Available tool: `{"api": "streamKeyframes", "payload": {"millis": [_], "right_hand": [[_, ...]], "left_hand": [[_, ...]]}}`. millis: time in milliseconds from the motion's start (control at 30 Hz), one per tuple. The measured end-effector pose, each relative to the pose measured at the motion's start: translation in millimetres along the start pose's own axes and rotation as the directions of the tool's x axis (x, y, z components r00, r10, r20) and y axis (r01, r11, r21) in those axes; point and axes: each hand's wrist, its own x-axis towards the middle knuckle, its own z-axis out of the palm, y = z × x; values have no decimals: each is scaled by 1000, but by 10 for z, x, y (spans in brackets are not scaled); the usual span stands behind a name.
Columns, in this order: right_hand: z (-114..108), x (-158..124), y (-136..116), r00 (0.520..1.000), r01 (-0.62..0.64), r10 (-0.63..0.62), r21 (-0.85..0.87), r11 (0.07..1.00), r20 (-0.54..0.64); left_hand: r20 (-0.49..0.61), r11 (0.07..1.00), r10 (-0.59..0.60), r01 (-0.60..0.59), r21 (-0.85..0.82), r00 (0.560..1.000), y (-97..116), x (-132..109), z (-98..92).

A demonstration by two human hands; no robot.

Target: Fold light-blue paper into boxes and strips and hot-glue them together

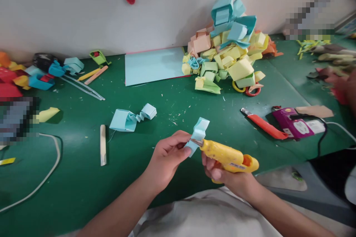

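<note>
My left hand pinches a folded strip of light blue paper between thumb and fingers. In my right hand is a yellow hot glue gun, its handle wrapped by my fingers. The metal nozzle points left and lies against or just over the paper strip; I cannot tell whether it touches. Left of my hands, a light blue folded paper piece with a zigzag strip and a small paper box at its end rests on the green table. A flat wooden stick lies beside it.
At the back stands a pile of folded papers, with blue paper sheets to its left. A red-handled cutter and a purple power strip lie right. A white cable curves at left. Another person's hand shows far right.
</note>
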Motion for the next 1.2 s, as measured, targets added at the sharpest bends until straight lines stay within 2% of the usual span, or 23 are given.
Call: {"api": "streamKeyframes", "payload": {"millis": [133,333,533,667,867,1067,1200], "right_hand": [[27,-40,83,999,-35,33,120,992,22],[161,-19,45,995,-81,59,296,952,83],[186,3,-28,978,-191,127,471,861,164],[177,-3,-62,966,-246,168,503,829,194],[181,-5,-91,956,-284,196,511,812,220],[197,3,-157,944,-325,229,558,764,237],[200,5,-188,918,-397,298,575,715,262]], "left_hand": [[8,1000,12,-12,5,1000,-10,-12,-13],[23,999,22,-23,39,999,-19,-7,-23],[2,992,93,-93,87,996,-45,8,-51],[-33,981,146,-140,132,989,-44,6,-74],[1,965,171,-167,200,985,-48,10,-85],[4,910,264,-251,331,964,9,-7,-55],[-1,903,250,-233,362,968,53,-4,-58]]}}
